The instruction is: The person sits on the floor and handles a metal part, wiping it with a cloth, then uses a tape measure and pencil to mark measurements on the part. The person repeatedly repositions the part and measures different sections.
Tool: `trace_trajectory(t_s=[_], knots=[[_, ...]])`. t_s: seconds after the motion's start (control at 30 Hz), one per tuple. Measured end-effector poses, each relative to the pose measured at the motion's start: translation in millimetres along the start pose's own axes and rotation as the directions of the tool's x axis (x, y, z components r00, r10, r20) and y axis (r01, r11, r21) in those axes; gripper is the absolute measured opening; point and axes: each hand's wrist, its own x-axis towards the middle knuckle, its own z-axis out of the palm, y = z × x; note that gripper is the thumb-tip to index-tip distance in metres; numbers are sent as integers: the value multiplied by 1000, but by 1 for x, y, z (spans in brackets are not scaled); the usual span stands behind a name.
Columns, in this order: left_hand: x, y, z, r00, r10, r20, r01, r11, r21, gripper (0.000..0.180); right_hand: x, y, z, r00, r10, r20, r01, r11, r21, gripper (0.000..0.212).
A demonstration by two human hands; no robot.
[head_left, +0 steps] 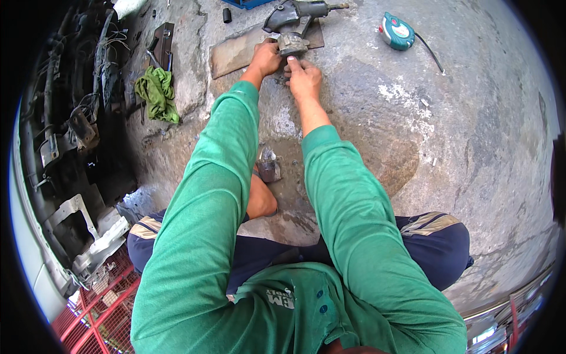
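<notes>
At the far left, dark, grimy vehicle parts [76,106] stand in a tangle of pipes and thin wires, with a red wire mesh [97,318] below them. Next comes a crumpled olive-green cloth [156,94], its folds soft and loose, just below a flat brown tray [163,42] with metal tools. A short black cylinder [227,15] sits on the rough grey concrete floor [489,118], left of a blue case [247,2] cut off by the top edge. A flat, worn brown board [233,56] lies aslant, and the left hand [266,58] reaches over its lower edge — fingers curled, gripping the left side of a round metal end piece [292,44], the fingertips partly hidden. That piece sits at the near end of a dark metal assembly [289,17], smooth and bulky with a narrow shaft pointing right, lying partly over the board. The right hand [305,79] grasps the same piece from below, thumb against its lower rim and fingers bent — well short of a full fist. Farther right, near pale, crusty patches on the concrete, rests a rounded teal tape measure [397,32] with a black strap [429,52].
</notes>
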Motion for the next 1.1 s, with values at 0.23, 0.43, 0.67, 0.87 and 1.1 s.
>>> trace_trajectory(t_s=[0.23, 0.43, 0.67, 0.87, 1.1], knots=[[0, 8, 2, 999, -31, -26, 31, 1000, 7, 34, 3, 0, -2, 1000, -2, -25, 1, 999, -49, 31], [1, 3, -6, 1000, 17, -26, -16, 1000, 20, 29, 6, 2, 5, 999, -28, -20, 27, 1000, -7, 29], [0, -6, 5, 997, -59, 46, 47, 974, 223, 23, -7, -7, 2, 990, 121, 71, -121, 993, -2, 40], [5, -11, 27, 995, 21, -102, -7, 990, 139, 30, -5, -7, -6, 990, 126, 66, -133, 985, 111, 35], [13, 3, 13, 987, -141, 79, 115, 957, 268, 26, -2, -9, -3, 994, 107, 18, -108, 988, 109, 32]])
